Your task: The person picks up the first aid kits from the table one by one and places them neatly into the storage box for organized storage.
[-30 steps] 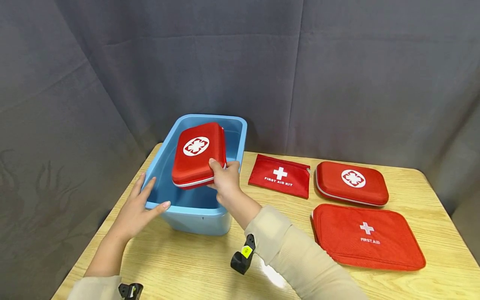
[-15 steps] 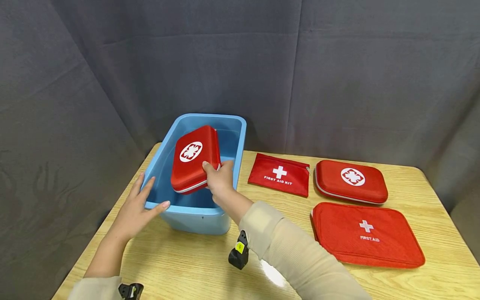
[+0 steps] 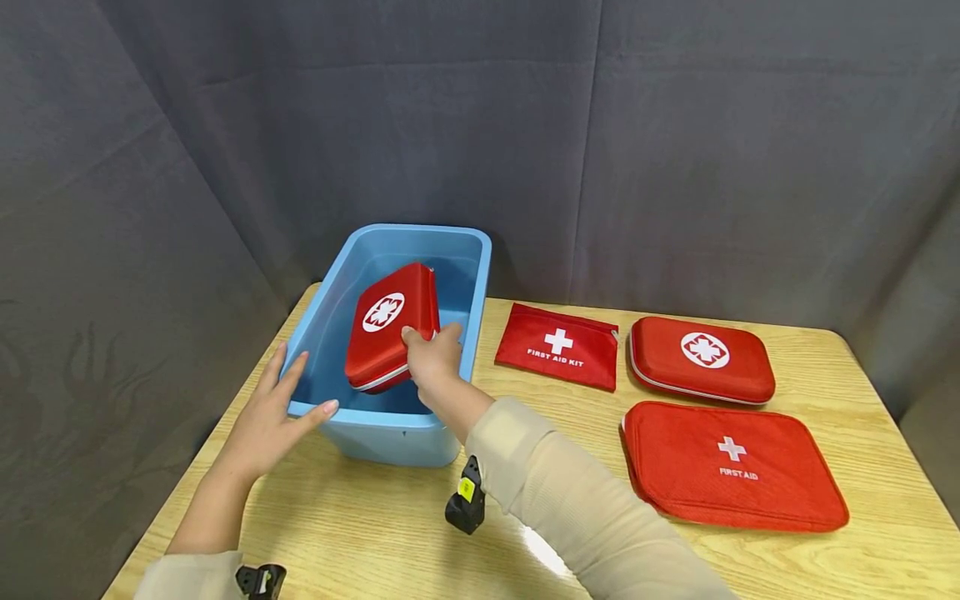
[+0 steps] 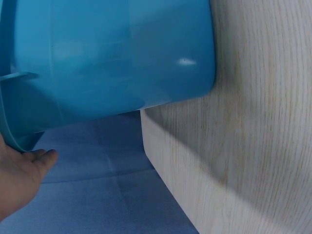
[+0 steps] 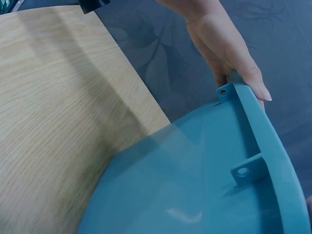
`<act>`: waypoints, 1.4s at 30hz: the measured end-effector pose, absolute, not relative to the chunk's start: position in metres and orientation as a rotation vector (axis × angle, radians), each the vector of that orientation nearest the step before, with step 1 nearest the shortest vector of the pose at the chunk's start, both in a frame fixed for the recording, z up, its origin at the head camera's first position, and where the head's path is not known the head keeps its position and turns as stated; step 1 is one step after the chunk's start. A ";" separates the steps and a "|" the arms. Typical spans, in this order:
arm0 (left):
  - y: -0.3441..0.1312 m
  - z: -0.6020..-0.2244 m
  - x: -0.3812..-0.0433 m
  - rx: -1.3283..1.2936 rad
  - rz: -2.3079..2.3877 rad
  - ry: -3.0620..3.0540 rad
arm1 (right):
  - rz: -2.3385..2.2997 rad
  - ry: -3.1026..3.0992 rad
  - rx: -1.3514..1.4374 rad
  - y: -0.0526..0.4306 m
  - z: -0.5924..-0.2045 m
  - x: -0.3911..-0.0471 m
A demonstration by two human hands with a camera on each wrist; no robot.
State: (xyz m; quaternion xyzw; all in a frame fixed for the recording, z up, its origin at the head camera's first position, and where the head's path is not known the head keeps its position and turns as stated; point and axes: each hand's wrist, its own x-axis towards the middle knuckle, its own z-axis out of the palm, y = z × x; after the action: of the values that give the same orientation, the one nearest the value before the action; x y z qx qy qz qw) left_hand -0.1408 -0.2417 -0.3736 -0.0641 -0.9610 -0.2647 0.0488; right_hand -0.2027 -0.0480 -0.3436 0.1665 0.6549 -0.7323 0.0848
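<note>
My right hand [image 3: 435, 358] pinches a red hard-shell first aid case [image 3: 393, 329] by its lower right corner, thumb on the lid and the other fingers hidden beneath. Tilted, the case is down inside the blue plastic bin [image 3: 390, 442], below rim level, its white emblem facing up. At the bin's near left corner, my left hand [image 3: 272, 421] rests on the rim with fingers spread and fairly straight. The left wrist view shows its fingertips [image 4: 46, 158] beside the outer edge of the rim. From the right wrist camera, the left hand [image 5: 224, 46] appears at that corner.
To the right on the wooden table [image 3: 360, 533] lie a flat red first aid pouch [image 3: 558, 346], a second hard red case [image 3: 701, 360] and a larger red fabric first aid bag [image 3: 735, 467]. A grey curtain [image 3: 480, 142] hangs behind the table.
The right hand has brought the red case lower into the bin and slightly left, tilting it more steeply. The left hand has stayed on the rim.
</note>
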 end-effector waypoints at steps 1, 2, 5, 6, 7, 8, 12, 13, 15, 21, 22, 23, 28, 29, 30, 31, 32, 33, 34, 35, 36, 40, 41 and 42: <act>-0.242 -0.374 -0.141 -0.198 -0.807 -2.925 | -2.180 1.950 0.501 -0.048 -0.343 -0.203; -0.242 -0.374 -0.141 -0.202 -0.805 -2.923 | -2.179 1.947 0.504 -0.048 -0.343 -0.203; -0.242 -0.374 -0.141 -0.210 -0.809 -2.913 | -2.176 1.933 0.514 -0.049 -0.344 -0.204; -0.242 -0.374 -0.142 -0.213 -0.811 -2.910 | -2.175 1.932 0.517 -0.049 -0.344 -0.204; -0.242 -0.375 -0.142 -0.214 -0.812 -2.909 | -2.173 1.933 0.519 -0.049 -0.344 -0.204; -0.242 -0.375 -0.142 -0.214 -0.814 -2.909 | -2.171 1.935 0.520 -0.049 -0.345 -0.204; -0.241 -0.374 -0.141 -0.211 -0.821 -2.911 | -2.143 1.951 0.520 -0.049 -0.347 -0.205; -0.241 -0.374 -0.141 -0.208 -0.821 -2.912 | -2.134 1.955 0.519 -0.049 -0.347 -0.205; -0.241 -0.374 -0.141 -0.204 -0.823 -2.915 | -2.099 1.968 0.533 -0.049 -0.348 -0.205; -0.241 -0.375 -0.140 -0.202 -0.824 -2.917 | -2.017 1.991 0.588 -0.049 -0.349 -0.206; -0.241 -0.375 -0.140 -0.203 -0.824 -2.916 | -2.012 1.995 0.589 -0.049 -0.349 -0.206; -0.242 -0.375 -0.140 -0.204 -0.824 -2.915 | -2.003 2.003 0.592 -0.049 -0.349 -0.207; -0.242 -0.375 -0.140 -0.208 -0.815 -2.908 | -1.939 2.044 0.610 -0.051 -0.350 -0.208; -0.242 -0.375 -0.140 -0.207 -0.813 -2.908 | -1.925 2.049 0.615 -0.051 -0.351 -0.209; -0.242 -0.375 -0.140 -0.205 -0.814 -2.908 | -1.915 2.054 0.617 -0.051 -0.351 -0.209; -0.242 -0.375 -0.140 -0.205 -0.813 -2.907 | -1.902 2.061 0.619 -0.052 -0.351 -0.209; -0.242 -0.375 -0.140 -0.202 -0.810 -2.907 | -1.892 2.067 0.616 -0.052 -0.351 -0.209; -0.242 -0.375 -0.140 -0.196 -0.810 -2.909 | -1.881 2.071 0.616 -0.052 -0.351 -0.209; -0.242 -0.375 -0.140 -0.191 -0.811 -2.912 | -1.868 2.076 0.617 -0.052 -0.352 -0.209; -0.242 -0.375 -0.140 -0.187 -0.811 -2.914 | -1.858 2.079 0.619 -0.053 -0.352 -0.210; -0.242 -0.375 -0.140 -0.183 -0.811 -2.917 | -1.848 2.083 0.621 -0.053 -0.352 -0.210; -0.241 -0.375 -0.140 -0.173 -0.810 -2.928 | -1.815 2.092 0.632 -0.053 -0.352 -0.210; -0.241 -0.375 -0.140 -0.173 -0.809 -2.929 | -1.812 2.093 0.635 -0.053 -0.352 -0.210; -0.241 -0.374 -0.140 -0.174 -0.807 -2.930 | -1.806 2.097 0.638 -0.053 -0.352 -0.210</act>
State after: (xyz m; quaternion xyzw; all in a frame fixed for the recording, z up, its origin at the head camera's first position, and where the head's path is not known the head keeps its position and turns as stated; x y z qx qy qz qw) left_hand -0.1399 -0.2414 -0.3743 -0.0570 -0.9613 -0.2649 0.0489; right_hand -0.2101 -0.0525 -0.3519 0.2221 0.7299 -0.6288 0.1502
